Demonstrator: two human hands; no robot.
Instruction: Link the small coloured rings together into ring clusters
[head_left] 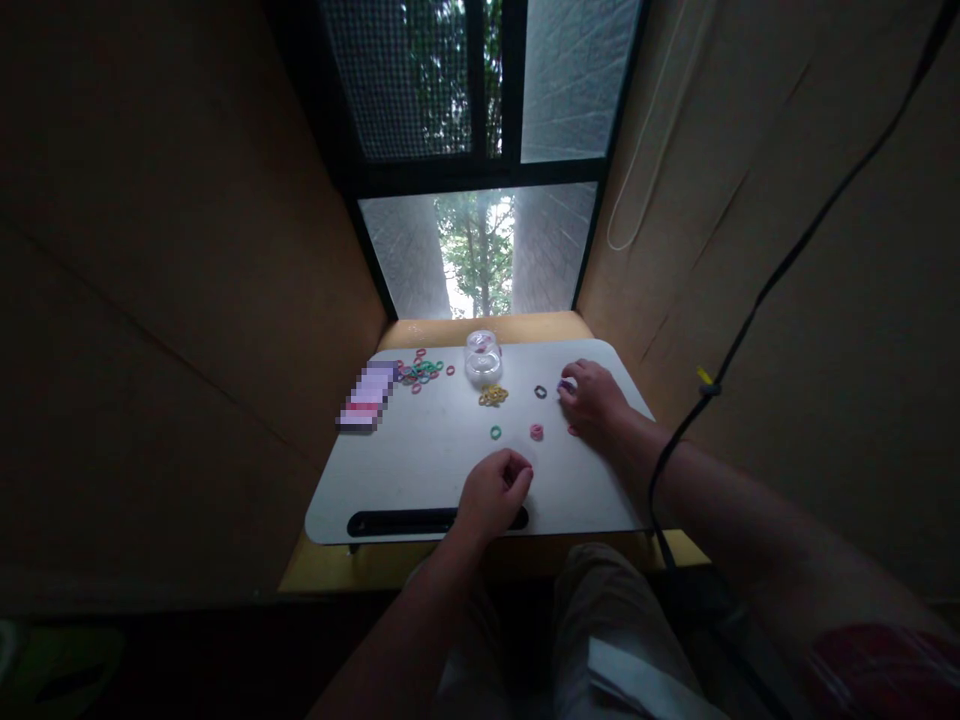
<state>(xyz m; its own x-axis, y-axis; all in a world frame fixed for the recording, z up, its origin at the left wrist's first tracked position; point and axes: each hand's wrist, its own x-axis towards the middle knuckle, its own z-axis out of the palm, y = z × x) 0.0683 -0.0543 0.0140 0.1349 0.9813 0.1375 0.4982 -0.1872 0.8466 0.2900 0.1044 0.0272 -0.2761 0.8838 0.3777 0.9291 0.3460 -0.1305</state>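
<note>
Sitting nearest, over the front part of the white table, left hand is curled, thumb close to the fingers; can't tell if anything is inside. Black slot runs left to right along the near edge, partly behind that wrist. Beyond the left hand: one green ring, with a small pink ring cluster to its right. A reddish ring shows partly beneath the right hand's near side.

Right hand is palm down, fingers bent, tips at a small purple piece on the table's right part. Purple piece lies at the left side of those fingertips, right hand clearly the nearer one. Partly covered, so long axis and full shape unclear; can't tell if it's pinched or just touched. Dark ring is just left of it, round and open-centred.

Farther left, yellow ring pile, clear jar behind; mixed red and green rings beside the phone.
</note>
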